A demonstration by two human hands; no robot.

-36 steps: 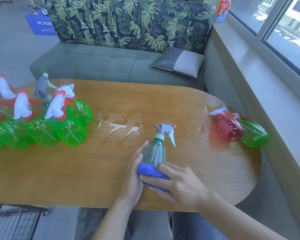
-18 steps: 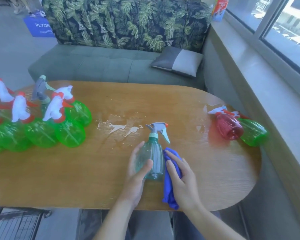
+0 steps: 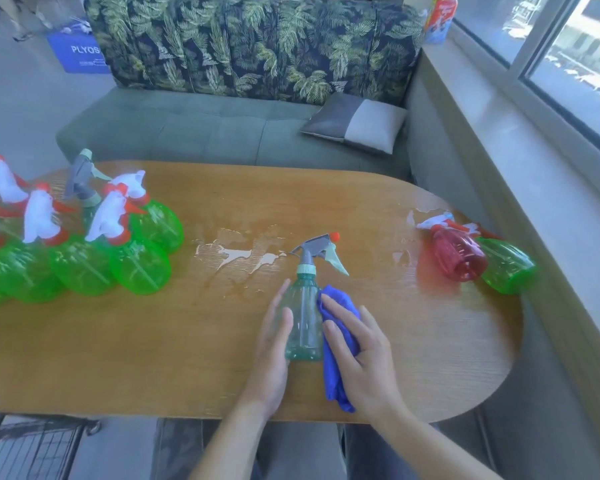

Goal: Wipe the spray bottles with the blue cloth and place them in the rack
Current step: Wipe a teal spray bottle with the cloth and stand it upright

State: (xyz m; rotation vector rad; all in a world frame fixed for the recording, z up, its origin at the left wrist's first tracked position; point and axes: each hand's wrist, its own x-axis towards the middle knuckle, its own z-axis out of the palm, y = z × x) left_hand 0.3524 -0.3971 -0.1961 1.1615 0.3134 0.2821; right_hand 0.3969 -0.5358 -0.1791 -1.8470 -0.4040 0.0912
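Left of centre, your left hand (image 3: 274, 344) steadies the teal spray bottle (image 3: 303, 320), fingers straight along its side. The bottle stands upright at lower centre of the table (image 3: 118, 358) (long axis vertical, nozzle pointing right). Your right hand (image 3: 361, 358) presses the blue cloth (image 3: 336, 368) against it, fingers extended.

Both hands (image 3: 274, 348) (image 3: 364, 362) forward, fingers extended.
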